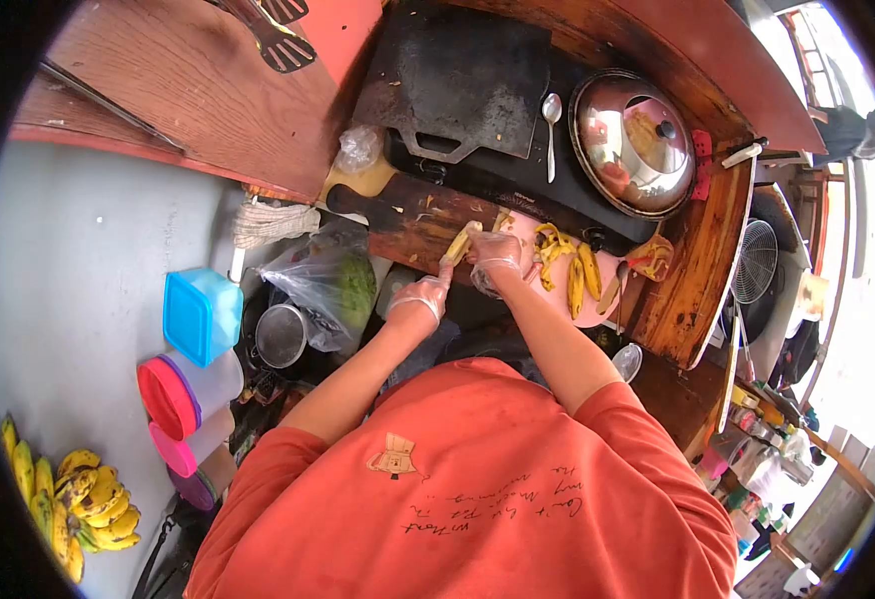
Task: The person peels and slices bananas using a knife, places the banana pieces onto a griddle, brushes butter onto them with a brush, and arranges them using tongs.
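Observation:
Both of my hands wear clear plastic gloves. My left hand [423, 297] is closed on the lower end of a pale peeled banana [459, 245], tilted over the dark wooden board [407, 224]. At the banana's upper end, my right hand [497, 256] is closed with its fingers against it; its exact grip is partly hidden. Just right of that hand, yellow banana peels [554, 246] and unpeeled bananas [584, 278] lie on a pink cutting board [555, 298]. A knife [612, 290] rests at the board's right side.
Beyond the boards stand a black griddle [462, 75], a spoon [552, 135] and a lidded pan [632, 145]. A plastic bag of greens [332, 285], a blue-lidded container [196, 317] and a metal pot [282, 335] are at left. Banana bunches [98, 499] sit lower left.

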`<state>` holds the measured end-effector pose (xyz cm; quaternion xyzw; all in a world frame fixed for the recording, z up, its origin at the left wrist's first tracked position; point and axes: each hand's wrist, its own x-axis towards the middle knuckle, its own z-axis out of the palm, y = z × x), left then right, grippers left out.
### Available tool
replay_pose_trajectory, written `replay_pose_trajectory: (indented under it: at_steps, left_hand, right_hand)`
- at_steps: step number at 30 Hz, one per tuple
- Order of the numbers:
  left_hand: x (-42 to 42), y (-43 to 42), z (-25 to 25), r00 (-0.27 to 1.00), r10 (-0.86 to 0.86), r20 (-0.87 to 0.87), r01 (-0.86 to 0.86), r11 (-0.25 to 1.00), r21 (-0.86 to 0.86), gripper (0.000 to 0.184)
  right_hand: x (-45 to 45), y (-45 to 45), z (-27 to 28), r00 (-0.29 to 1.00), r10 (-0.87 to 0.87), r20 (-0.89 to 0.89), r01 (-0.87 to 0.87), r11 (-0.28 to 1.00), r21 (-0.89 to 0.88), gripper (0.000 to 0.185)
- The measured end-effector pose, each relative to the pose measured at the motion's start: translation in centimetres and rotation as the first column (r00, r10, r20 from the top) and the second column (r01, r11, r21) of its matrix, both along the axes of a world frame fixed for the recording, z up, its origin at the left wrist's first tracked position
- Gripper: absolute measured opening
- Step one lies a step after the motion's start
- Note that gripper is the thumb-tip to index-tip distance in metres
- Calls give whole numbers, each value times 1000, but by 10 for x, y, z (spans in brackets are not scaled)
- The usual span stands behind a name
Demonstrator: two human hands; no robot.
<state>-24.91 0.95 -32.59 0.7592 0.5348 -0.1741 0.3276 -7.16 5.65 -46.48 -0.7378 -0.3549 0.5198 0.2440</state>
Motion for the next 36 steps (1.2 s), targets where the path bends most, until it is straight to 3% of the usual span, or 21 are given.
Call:
replay_pose_trajectory:
  at_steps: [1,4,8,9,10,11,12,14,17,20,22,23,24,26,27,29,32,34,36]
  left_hand:
    - [0,-1,-1,1000,-3,1,3,1000,-1,75]
    - [0,-3,-8,999,-15,-28,15,1000,3,75]
    - [-2,-7,-20,1000,-6,-19,6,1000,16,76]
    - [-4,-10,-26,1000,-11,-8,11,999,45,76]
    - [-6,-13,-32,1000,-17,4,17,997,74,76]
    - [-8,-16,-39,1000,-17,4,17,997,73,76]
    - [-11,-20,-47,1000,-26,6,25,994,103,76]
    - [-14,-27,-66,999,-38,10,36,991,129,76]
    - [-17,-34,-83,999,-14,41,6,984,178,77]
    - [-14,-31,-78,1000,-12,-7,12,993,117,77]
    - [-15,-30,-75,1000,-13,-11,14,995,95,78]
    - [-15,-30,-73,1000,-7,-13,9,995,98,78]
    - [-15,-29,-70,1000,-5,-2,5,992,124,79]
    - [-15,-28,-66,1000,-1,7,0,988,152,79]
    - [-16,-25,-63,1000,-1,18,-1,990,144,77]
    - [-18,-21,-59,1000,-3,29,-1,990,138,76]
    - [-25,-16,-59,996,0,85,-8,996,87,73]
    - [-27,-14,-59,996,-1,90,-4,999,53,71]
    - [-20,-9,-51,999,12,43,-13,1000,18,72]
  right_hand:
    - [-2,0,5,999,-51,-1,50,997,-60,47]
    - [-4,-5,7,996,-85,-15,84,996,-12,46]
    - [0,-6,-16,1000,9,17,-9,999,37,45]
    - [2,-6,-16,862,251,440,-342,929,141,46]
    - [3,-6,-18,509,346,789,-648,757,86,47]
    - [4,-6,-18,508,347,788,-648,757,86,47]
    - [5,-7,-15,700,337,630,-522,843,129,49]
    - [5,-6,-5,852,286,439,-376,917,134,51]
    - [2,-7,2,918,214,334,-245,968,53,55]
    - [9,-3,-6,793,343,504,-404,915,14,51]
    - [13,0,1,326,516,792,-774,627,-90,25]
    - [10,1,5,324,516,793,-778,623,-87,25]
    - [7,1,11,681,391,619,-511,859,19,27]
    - [6,2,8,913,142,382,-165,986,28,30]
    - [12,-1,-18,982,44,183,-62,994,93,36]
    - [15,1,-30,998,-49,-29,52,989,137,43]
    - [13,8,-15,994,1,107,-12,995,100,42]
    - [11,11,2,956,116,270,-149,983,106,43]
    - [9,13,12,957,99,272,-127,988,85,42]
